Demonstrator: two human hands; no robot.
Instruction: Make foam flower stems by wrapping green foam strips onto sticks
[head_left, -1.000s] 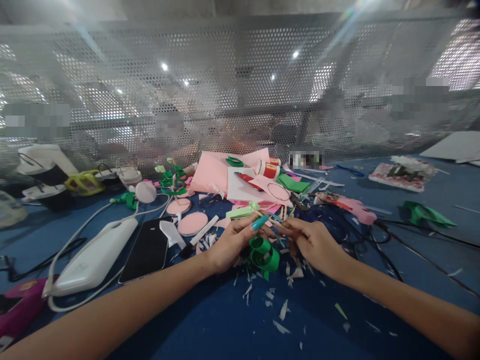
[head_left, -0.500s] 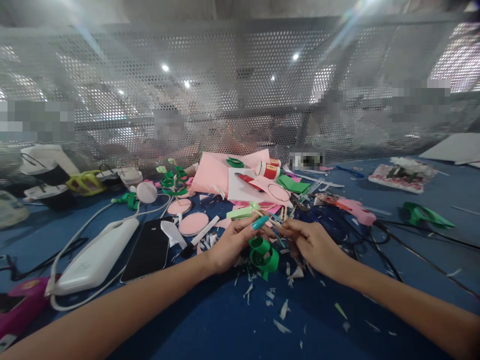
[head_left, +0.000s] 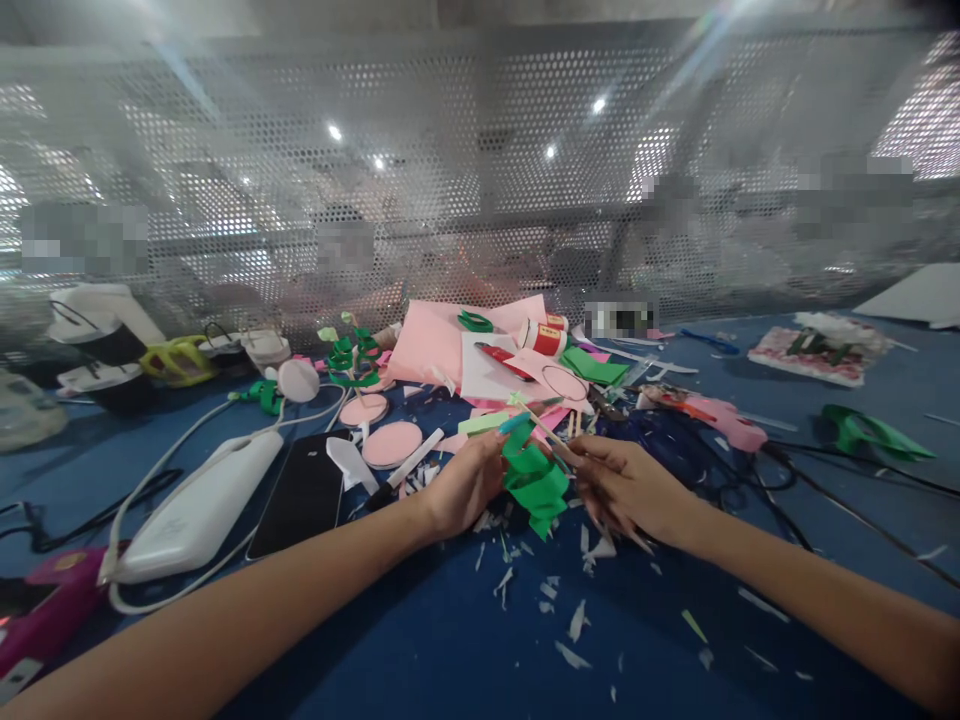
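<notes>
My left hand (head_left: pixel 471 488) pinches the top of a curled green paper strip (head_left: pixel 538 485), which hangs in loops between my two hands. A blue-green nail shows on that hand. My right hand (head_left: pixel 637 487) has its fingertips closed on a thin wooden stick (head_left: pixel 551 434). The stick slants up to the left behind the top of the strip, and a small pale green piece sits on its far tip. Whether strip and stick touch I cannot tell. White paper scraps (head_left: pixel 577 620) lie on the blue table (head_left: pixel 450 640) below my hands.
Left are a white power bank (head_left: pixel 202 510), black phone (head_left: pixel 300 490), pink discs (head_left: pixel 391 445) and spiral green paper plants (head_left: pixel 352 358). Beyond my hands lie pink paper sheets (head_left: pixel 424 345) and a red cutter (head_left: pixel 506 360). A pink glue gun (head_left: pixel 724 420) with cords lies right. Perforated metal panel (head_left: pixel 480 180) stands behind.
The green strip has been lifted and turned, and its loops now spread out higher between my hands. The stick's tip shows more clearly. My hands have moved slightly apart.
</notes>
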